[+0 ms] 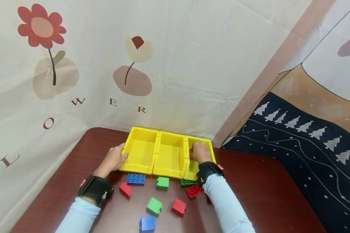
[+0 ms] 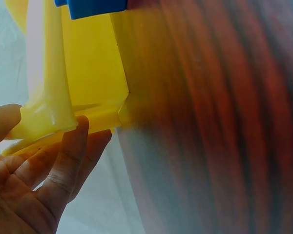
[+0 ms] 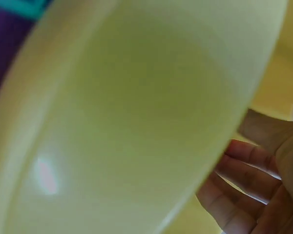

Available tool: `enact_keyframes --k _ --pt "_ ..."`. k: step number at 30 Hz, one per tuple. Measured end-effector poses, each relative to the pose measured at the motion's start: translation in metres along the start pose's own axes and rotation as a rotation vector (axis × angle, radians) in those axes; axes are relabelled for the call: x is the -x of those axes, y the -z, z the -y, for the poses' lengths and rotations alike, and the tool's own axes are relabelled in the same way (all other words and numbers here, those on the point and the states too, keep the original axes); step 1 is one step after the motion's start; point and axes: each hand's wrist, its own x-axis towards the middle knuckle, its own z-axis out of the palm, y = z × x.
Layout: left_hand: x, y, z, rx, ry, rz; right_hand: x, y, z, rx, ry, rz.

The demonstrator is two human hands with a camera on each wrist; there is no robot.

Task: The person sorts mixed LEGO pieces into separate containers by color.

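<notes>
Three yellow bins [image 1: 169,155] stand joined side by side near the back of the table. My left hand [image 1: 115,158] grips the outer left wall of the left bin, and the left wrist view shows the thumb on one side of its yellow rim [image 2: 49,119] and the fingers on the other. My right hand [image 1: 201,152] reaches down inside the right bin with curled fingers. A red block [image 1: 191,150] shows at those fingers, mostly hidden by the hand. In the right wrist view the bin's wall [image 3: 136,122] covers part of the fingers [image 3: 234,204].
Before the bins lie a blue brick [image 1: 135,179], green bricks [image 1: 162,183] [image 1: 154,206], a dark green brick [image 1: 188,183], red bricks [image 1: 179,207] [image 1: 194,191], a red slanted block [image 1: 125,190] and a blue block [image 1: 147,224]. A printed cloth [image 1: 178,64] hangs behind the table.
</notes>
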Motion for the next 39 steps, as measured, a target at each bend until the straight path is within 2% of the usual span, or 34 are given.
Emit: enact_keyframes --k 3,7,11,15,21,26,30,39 --pt "0.000 0.000 0.000 0.004 -0.010 0.005 0.007 0.006 -0.002 -0.012 0.010 -0.025" --pt "0.000 0.001 0.001 0.005 -0.028 0.010 0.025 0.024 -0.003 -0.017 0.035 -0.071" --pt "0.000 0.004 0.003 0.005 -0.033 0.013 0.053 0.043 -0.004 -0.036 0.046 -0.112" --pt "0.000 0.006 0.004 0.005 -0.028 0.014 0.086 0.049 -0.011 -0.071 0.036 -0.149" --pt "-0.002 0.005 0.004 0.003 -0.037 0.024 0.136 0.039 -0.027 -0.086 -0.063 -0.122" --pt "-0.003 0.002 0.004 0.010 -0.017 0.041 0.164 0.024 -0.034 -0.103 -0.101 -0.103" --pt "-0.002 0.003 0.003 0.011 -0.008 0.049 0.175 0.011 -0.037 -0.102 -0.114 -0.123" --pt "-0.001 0.003 0.003 -0.007 -0.017 0.035 0.182 -0.011 -0.041 -0.062 -0.118 -0.177"
